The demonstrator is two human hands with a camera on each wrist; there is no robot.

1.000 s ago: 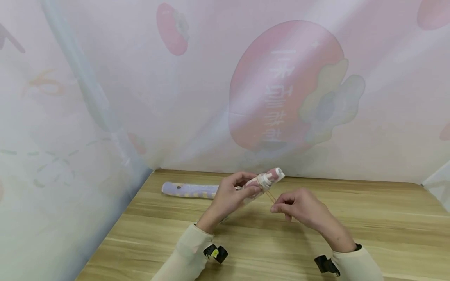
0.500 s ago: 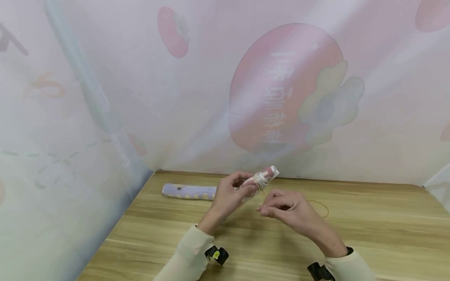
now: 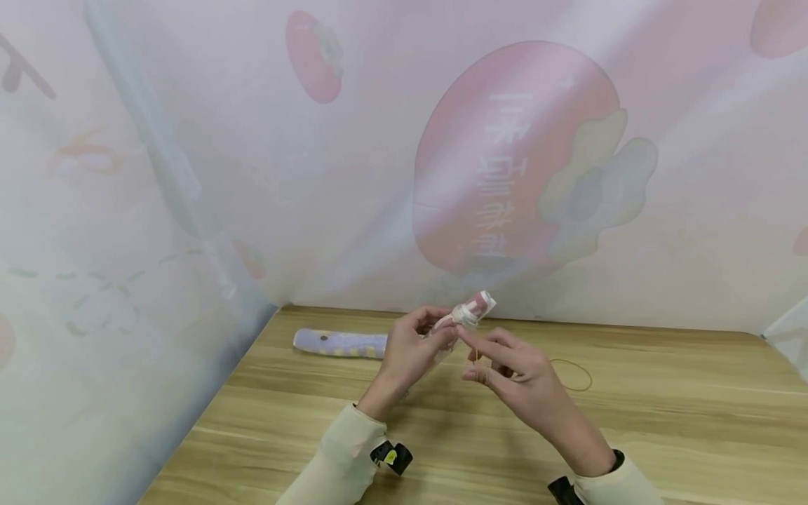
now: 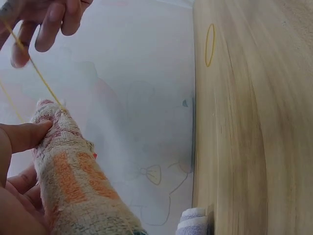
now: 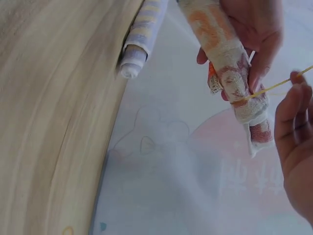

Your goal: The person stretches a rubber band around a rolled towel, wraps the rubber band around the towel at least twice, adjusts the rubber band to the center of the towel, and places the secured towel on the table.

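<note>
My left hand (image 3: pixel 409 348) grips a rolled pink, orange and white cloth (image 3: pixel 472 309) and holds it above the wooden table (image 3: pixel 663 421), tip pointing up and right. A yellow rubber band (image 5: pixel 274 86) is wrapped near the roll's tip and stretched taut. My right hand (image 3: pixel 505 366) pinches this band just below the tip, with the fingers curled. In the left wrist view the band (image 4: pixel 39 78) runs from the cloth (image 4: pixel 68 181) up to the right fingers (image 4: pixel 49 19). The right wrist view shows the roll (image 5: pixel 230 63) held in the left hand (image 5: pixel 259 29).
A second rolled cloth (image 3: pixel 341 344), lilac with yellow stripes, lies at the table's back left edge. A loose rubber band (image 3: pixel 571 375) lies flat on the wood right of my hands. A printed curtain (image 3: pixel 505 175) hangs along the back and the left side.
My right hand has moved up and left, from a long pull on the band to close under the roll's tip. The loose band on the table has come into view.
</note>
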